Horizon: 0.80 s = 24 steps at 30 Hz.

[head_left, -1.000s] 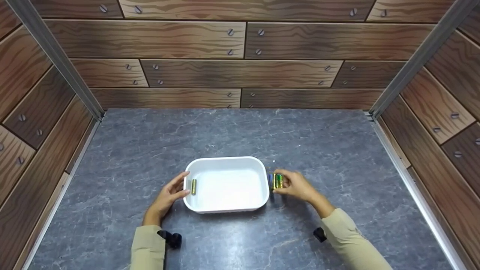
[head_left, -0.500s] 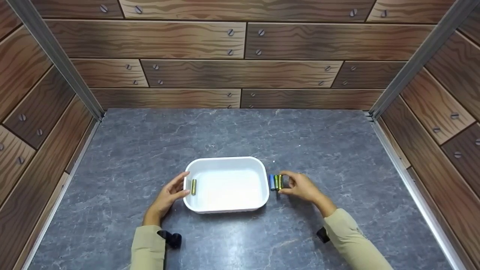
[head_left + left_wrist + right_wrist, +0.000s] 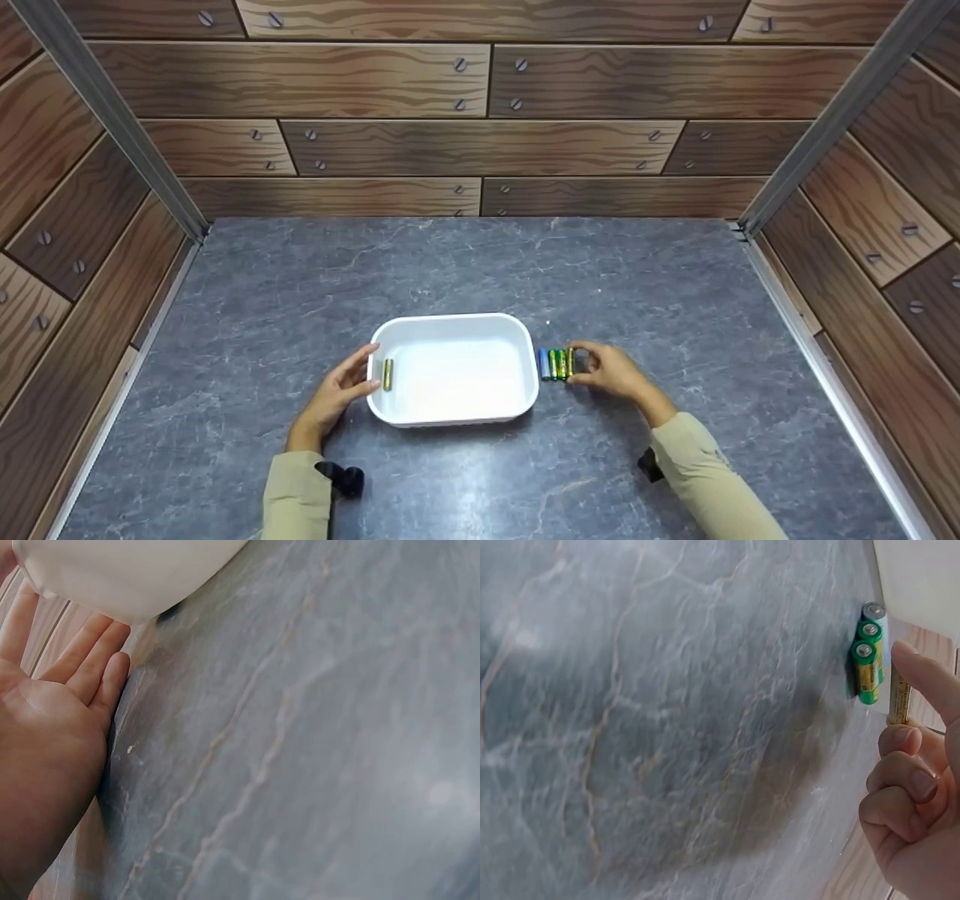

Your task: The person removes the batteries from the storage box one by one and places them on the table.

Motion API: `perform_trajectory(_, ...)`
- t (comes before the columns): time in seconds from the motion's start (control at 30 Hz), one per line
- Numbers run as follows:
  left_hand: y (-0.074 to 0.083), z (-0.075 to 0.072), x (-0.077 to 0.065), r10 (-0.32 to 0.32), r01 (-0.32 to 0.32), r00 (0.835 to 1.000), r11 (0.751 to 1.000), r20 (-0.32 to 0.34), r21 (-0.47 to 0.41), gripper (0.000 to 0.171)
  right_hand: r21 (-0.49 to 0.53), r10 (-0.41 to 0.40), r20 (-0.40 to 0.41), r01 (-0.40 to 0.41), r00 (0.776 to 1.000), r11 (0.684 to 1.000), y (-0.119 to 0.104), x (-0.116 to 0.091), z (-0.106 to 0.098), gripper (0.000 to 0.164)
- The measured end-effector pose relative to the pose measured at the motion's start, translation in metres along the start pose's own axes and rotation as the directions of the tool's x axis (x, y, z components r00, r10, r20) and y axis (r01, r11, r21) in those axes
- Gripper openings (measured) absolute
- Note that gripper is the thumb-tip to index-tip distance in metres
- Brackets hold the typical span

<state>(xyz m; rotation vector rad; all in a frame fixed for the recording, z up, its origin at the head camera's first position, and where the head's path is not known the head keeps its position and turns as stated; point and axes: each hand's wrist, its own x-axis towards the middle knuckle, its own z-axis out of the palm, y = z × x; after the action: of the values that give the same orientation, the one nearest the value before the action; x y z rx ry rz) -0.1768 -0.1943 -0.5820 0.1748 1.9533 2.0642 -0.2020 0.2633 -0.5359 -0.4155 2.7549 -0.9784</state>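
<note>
A white tray point(image 3: 450, 421) stands on the dark table, with one gold battery point(image 3: 388, 374) lying by its left inner wall. My left hand point(image 3: 330, 397) is at the tray's left side, thumb and index fingertips over the rim. In the left wrist view, the palm point(image 3: 45, 750) is spread and the fingers are fairly straight against the tray's underside point(image 3: 135, 577). Right of the tray, a blue battery point(image 3: 544, 364) and two green ones point(image 3: 553, 365) lie side by side. My right hand point(image 3: 611, 371) pinches another gold battery point(image 3: 900, 694) at the row's right end, other fingers curled.
Wood-patterned walls point(image 3: 480, 142) with grey metal corner posts enclose the marbled table point(image 3: 480, 262) at the back and sides. A black wrist camera point(image 3: 346, 480) shows at the left sleeve, another point(image 3: 651, 465) at the right.
My right hand has shifted slightly to the right, and the row of batteries beside the tray now shows spread out past its fingertips. The left hand and tray have stayed put.
</note>
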Motion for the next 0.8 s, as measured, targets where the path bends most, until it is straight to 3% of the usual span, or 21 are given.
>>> perform_trajectory(0.53, -0.0016, -0.0002, 0.0004, -0.008, 0.008, 1.000, 1.000, 0.002, -0.009, 0.073, -0.096, 0.033, 0.030, -0.030, 0.999, 0.995, 0.0065, 0.0071, 0.0019, 0.059)
perform_trajectory(0.8, -0.0011, 0.0000, 0.0001, -0.007, 0.007, 1.000, 1.000, 0.001, -0.015, 0.072, -0.074, 0.021, 0.021, -0.019, 1.000, 0.997, 0.0068, 0.0080, 0.0036, 0.058)
